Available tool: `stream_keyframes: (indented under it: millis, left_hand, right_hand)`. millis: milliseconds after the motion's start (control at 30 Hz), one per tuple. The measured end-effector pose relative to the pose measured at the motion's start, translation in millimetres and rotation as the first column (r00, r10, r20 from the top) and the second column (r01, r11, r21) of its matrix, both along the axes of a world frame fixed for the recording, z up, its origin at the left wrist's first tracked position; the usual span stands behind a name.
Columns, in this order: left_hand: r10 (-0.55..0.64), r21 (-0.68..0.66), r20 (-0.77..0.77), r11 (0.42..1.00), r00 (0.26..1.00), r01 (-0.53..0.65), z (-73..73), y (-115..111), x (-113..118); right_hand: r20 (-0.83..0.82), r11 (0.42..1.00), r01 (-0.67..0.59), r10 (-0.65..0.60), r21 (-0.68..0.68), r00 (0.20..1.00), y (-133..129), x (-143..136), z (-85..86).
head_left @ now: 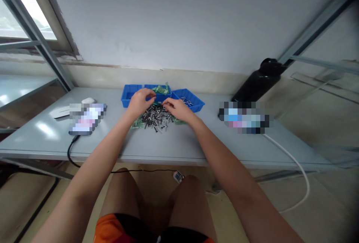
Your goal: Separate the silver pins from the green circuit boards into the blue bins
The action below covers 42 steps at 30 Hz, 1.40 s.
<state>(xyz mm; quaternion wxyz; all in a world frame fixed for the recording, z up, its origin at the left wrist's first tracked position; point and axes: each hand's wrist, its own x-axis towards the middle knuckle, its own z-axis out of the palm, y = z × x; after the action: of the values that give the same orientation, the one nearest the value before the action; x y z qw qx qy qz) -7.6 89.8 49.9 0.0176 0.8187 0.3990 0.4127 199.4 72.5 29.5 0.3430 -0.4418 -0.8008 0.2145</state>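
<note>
A pile of loose screws [156, 117], dark and silver, lies on the grey table, with bits of green plastic [137, 123] at its sides. My left hand [141, 101] is over the pile's upper left, in front of the blue bins, its fingers curled together; what they hold, if anything, is too small to tell. My right hand [176, 107] is at the pile's upper right, thumb and fingertips close together, their contents unclear. Behind stand a left blue bin [133, 87], a middle blue bin [162, 96] with green plastic in it, and a right blue bin [198, 104] holding silver screws.
On the grey table [165, 147], a phone [88, 119] with a black cable and a white case [88, 101] lie left. At right are a black bottle [258, 82] and another device [244, 117] with a white cable. A wall rises behind.
</note>
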Motion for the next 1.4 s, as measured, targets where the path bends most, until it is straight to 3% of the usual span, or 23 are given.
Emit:
stream_keyframes:
  millis: [100,167,267,333,467,633,833,967,1133,1267,1400]
  left_hand:
    - [0.258,0.084,-0.016,0.963,0.966,-0.256,-7.0,13,-18]
    - [0.403,0.044,-0.043,0.915,0.914,-0.401,-10.1,18,-29]
    - [0.46,-0.069,-0.141,0.879,0.877,-0.472,-9.4,17,-35]
    - [0.384,-0.094,-0.2,0.908,0.901,-0.408,-6.6,14,-32]
    - [0.06,-0.153,-0.321,0.982,0.945,-0.114,-2.6,3,-10]
    - [-0.176,-0.231,-0.459,0.97,0.871,0.074,-5.5,-10,15]
    - [-0.247,-0.351,-0.482,0.933,0.84,0.073,-13.1,-4,10]
    - [-0.317,-0.409,-0.404,0.901,0.858,0.14,-7.7,-4,5]
    - [-0.502,-0.565,-0.289,0.777,0.815,0.278,9.3,-20,8]
    - [-0.525,-0.649,-0.341,0.732,0.779,0.209,9.2,-27,14]
    - [-0.547,-0.65,-0.338,0.724,0.766,0.23,1.7,-24,17]
  right_hand:
    - [0.055,0.999,0.037,-0.038,0.019,0.998,-2,1,3.4]
    - [0.076,0.999,0.038,-0.039,0.019,0.996,-5,1,5.8]
    - [0.103,0.999,0.038,-0.038,0.008,0.994,-6,1,7.6]
    - [0.153,0.999,0.049,-0.052,0.024,0.987,-5,1,6.6]
    - [0.357,1.0,0.001,-0.01,0.027,0.934,2,2,1.1]
    - [0.454,1.0,-0.009,0.016,-0.016,0.891,5,1,-2.2]
    - [0.495,1.0,0.029,-0.028,0.005,0.869,3,0,-1.5]
    - [0.521,0.998,0.029,-0.051,0.05,0.852,3,-3,-3.8]
    - [0.522,0.997,0.049,-0.069,0.053,0.85,3,-3,-3.9]
    - [0.503,0.996,0.075,-0.092,0.053,0.859,2,2,3.8]
    - [0.502,0.979,0.203,-0.186,0.022,0.844,-4,8,13.1]
